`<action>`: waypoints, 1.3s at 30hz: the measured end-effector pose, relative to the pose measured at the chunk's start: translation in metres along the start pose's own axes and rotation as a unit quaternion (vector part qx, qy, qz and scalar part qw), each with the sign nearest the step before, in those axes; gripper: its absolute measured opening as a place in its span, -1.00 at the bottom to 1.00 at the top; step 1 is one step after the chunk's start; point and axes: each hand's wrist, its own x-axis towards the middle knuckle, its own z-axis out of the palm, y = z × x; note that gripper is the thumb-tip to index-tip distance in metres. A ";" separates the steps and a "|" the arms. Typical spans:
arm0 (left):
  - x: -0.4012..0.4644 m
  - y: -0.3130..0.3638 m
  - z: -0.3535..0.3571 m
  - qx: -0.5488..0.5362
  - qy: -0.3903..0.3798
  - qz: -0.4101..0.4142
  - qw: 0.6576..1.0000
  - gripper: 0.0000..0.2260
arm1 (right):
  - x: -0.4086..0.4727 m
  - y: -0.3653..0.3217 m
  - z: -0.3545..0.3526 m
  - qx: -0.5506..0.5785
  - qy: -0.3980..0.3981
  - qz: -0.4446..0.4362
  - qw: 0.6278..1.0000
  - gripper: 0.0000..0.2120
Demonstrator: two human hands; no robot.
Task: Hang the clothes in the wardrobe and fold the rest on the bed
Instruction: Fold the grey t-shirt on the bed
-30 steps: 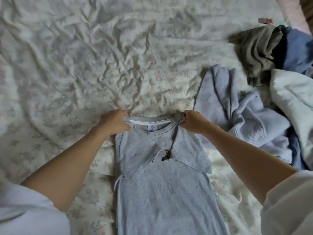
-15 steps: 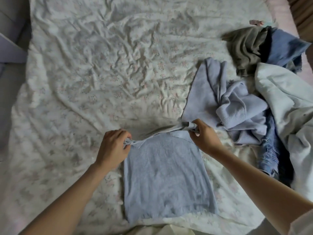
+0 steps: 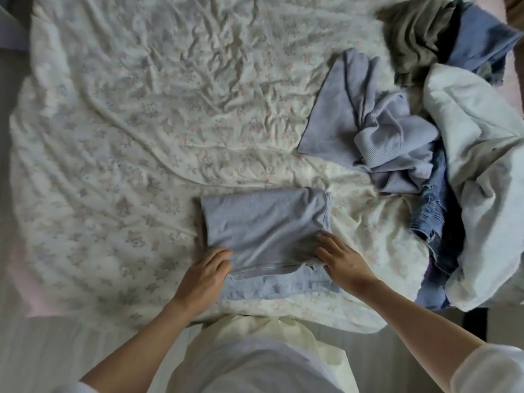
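T-shirt (image 3: 263, 222), grey and folded into a rectangle, is laid on the floral sheet (image 3: 141, 137) near the bed's front edge. Its near fold is pressed down by the left hand (image 3: 205, 275) at one corner and the right hand (image 3: 344, 263) at the other, fingers laid fairly straight on the cloth. Well apart to the right, a lilac sweater (image 3: 377, 131), jeans (image 3: 431, 217), a white garment (image 3: 482, 165) and olive and blue clothes are heaped together.
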 end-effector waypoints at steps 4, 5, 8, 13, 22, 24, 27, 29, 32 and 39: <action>0.000 0.004 0.013 0.034 -0.051 0.001 0.998 -0.74 | -0.001 0.002 0.002 -0.068 -0.045 -0.012 0.997 -0.63; 0.000 0.004 0.014 0.045 -0.064 0.004 0.997 -0.73 | -0.002 0.003 0.001 -0.079 -0.059 -0.012 0.995 -0.62; -0.003 0.001 0.016 0.039 -0.073 0.001 0.997 -0.68 | -0.005 0.002 0.001 -0.080 -0.087 0.003 0.993 -0.61; -0.008 0.002 0.016 0.020 -0.053 -0.010 0.998 -0.67 | -0.009 0.001 0.008 -0.094 -0.096 0.016 0.991 -0.60; -0.035 0.015 0.017 0.031 -0.039 0.021 0.999 -0.77 | -0.043 -0.001 0.012 -0.105 -0.104 -0.031 0.989 -0.69; -0.040 0.018 0.018 0.048 -0.053 0.014 0.997 -0.76 | -0.047 -0.005 0.013 -0.101 -0.122 -0.037 0.987 -0.69; -0.042 0.024 0.023 0.070 -0.086 0.001 0.994 -0.74 | -0.047 -0.012 0.016 -0.099 -0.145 -0.031 0.984 -0.69; -0.041 0.029 0.029 0.079 -0.099 0.001 0.992 -0.75 | -0.044 -0.016 0.018 -0.123 -0.190 -0.004 0.974 -0.68; -0.038 0.035 0.038 0.078 -0.147 -0.012 0.986 -0.85 | -0.044 -0.018 0.031 -0.159 -0.272 0.027 0.949 -0.65; -0.017 0.042 0.033 0.023 -0.086 -0.158 0.983 -0.81 | -0.031 -0.028 0.026 -0.168 -0.209 0.054 0.962 -0.61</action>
